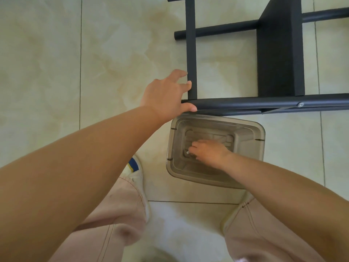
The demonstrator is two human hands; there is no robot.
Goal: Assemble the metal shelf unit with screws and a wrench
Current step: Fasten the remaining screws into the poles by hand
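Observation:
The black metal shelf frame (pixel 245 104) lies on the tiled floor at the upper right, with tubes, a flat upright bar (pixel 191 53) and a dark panel (pixel 279 53). A silver screw head (pixel 299 104) sits in the near tube. My left hand (pixel 166 97) holds the frame's near left corner, thumb on the tube's end and fingertips against the flat bar. My right hand (pixel 209 151) reaches down into a clear grey plastic bin (pixel 262 140) and pinches a small pale screw (pixel 188 152) at the bin's bottom. No wrench is visible.
My legs in pale pink trousers (pixel 120 214) and a white shoe with a blue and yellow tongue (pixel 135 167) stand on the beige marble-pattern tiles (pixel 56 72) below the bin. The bin stands right against the frame's near tube.

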